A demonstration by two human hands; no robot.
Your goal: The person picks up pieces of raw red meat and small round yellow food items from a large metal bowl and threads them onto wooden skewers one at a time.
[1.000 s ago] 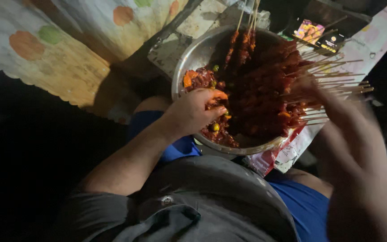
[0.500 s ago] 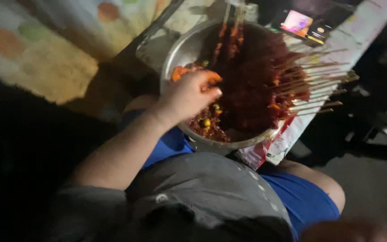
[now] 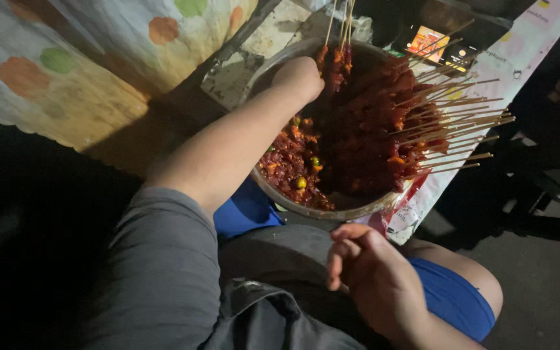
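Where the head view looks down over the seated person's lap, a round metal bowl (image 3: 332, 210) stands on the edge of a table just beyond the knees. The bowl is filled with a dark red, chunky marinated mixture (image 3: 351, 149) with small yellow and green pieces at its near left side. A row of loaded wooden skewers (image 3: 448, 129) lies across the right half of the bowl, sticks pointing out over the right rim. A few more skewers (image 3: 337, 39) stand nearly upright at the far rim.

The left hand (image 3: 301, 78) reaches into the far left part of the bowl, forearm stretched across the near rim. The hand is curled into a loose fist with its back to the camera, just beside the upright skewers. Whether the fingers pinch a stick or a piece of the mixture cannot be told; they are hidden under the knuckles.

The right hand (image 3: 371, 272) rests low, over the lap, near the bowl's front rim but apart from it. Its fingers are bent loosely inward and it holds nothing.

A phone with a lit screen (image 3: 439, 44) lies on the table past the bowl's far right rim. A pale cloth with orange and green spots (image 3: 79, 78) hangs at the upper left. Blue shorts (image 3: 452, 295) cover the right thigh.
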